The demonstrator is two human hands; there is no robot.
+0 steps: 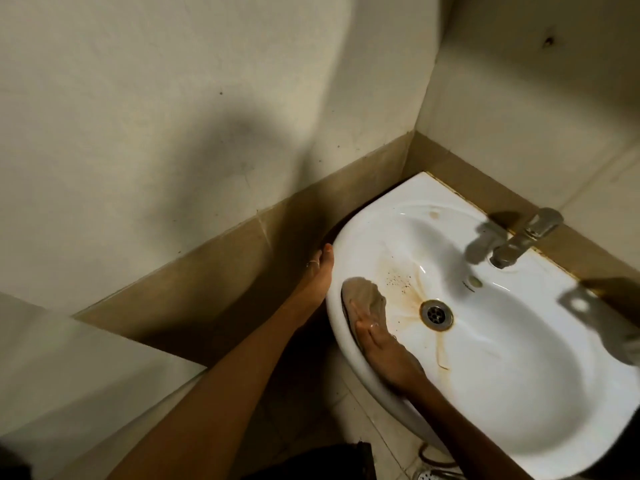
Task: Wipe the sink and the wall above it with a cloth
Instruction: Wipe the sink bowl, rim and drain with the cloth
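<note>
A white sink (pixel 512 386) fills the right half of the head view, with brown rust stains running toward its metal drain (pixel 436 314). My right hand (pixel 388 355) lies flat on a beige cloth (pixel 363 297), pressing it against the inner left side of the basin. My left hand (pixel 317 277) grips the sink's outer left rim from outside, thumb on the edge, a ring on one finger. The off-white wall (pixel 173 116) rises behind and left of the sink, with a brown tile band (pixel 221 268) along its lower part.
A chrome tap (pixel 519 237) stands on the sink's back ledge. The sink sits in a corner between two walls. A blurred pale object (pixel 630 344) shows at the right edge. Tiled floor and a hose (pixel 433 459) lie below the basin.
</note>
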